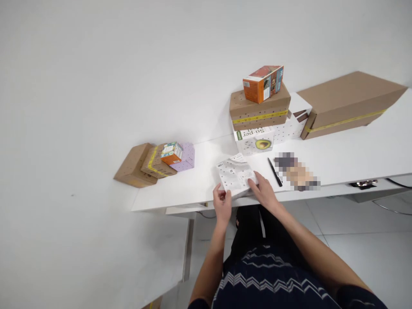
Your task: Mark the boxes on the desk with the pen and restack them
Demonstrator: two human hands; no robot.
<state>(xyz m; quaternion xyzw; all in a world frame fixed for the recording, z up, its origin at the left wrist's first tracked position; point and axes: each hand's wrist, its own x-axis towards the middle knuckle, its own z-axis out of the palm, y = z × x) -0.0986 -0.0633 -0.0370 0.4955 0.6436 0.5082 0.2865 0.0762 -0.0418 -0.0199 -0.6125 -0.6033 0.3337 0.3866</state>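
A white speckled carton (236, 174) with a barcode and small print lies near the front edge of the white desk. My right hand (264, 191) holds its right front corner, thumb on top and the other fingers along the side. At the left front corner, my left hand (222, 206) has its fingers curled and its thumb against the carton's edge. Whether the carton is flat or filled out is hard to tell. Just right of it lies a black pen (274, 172).
Behind the carton, an avocado-printed white box (254, 143) bears a brown box (260, 109) and an orange box (264, 83). A long brown carton (350, 105) stands right, beside a blurred flat item (296, 171). Several boxes, one lilac (188, 156), stand left. The desk's front edge (189, 204) runs below.
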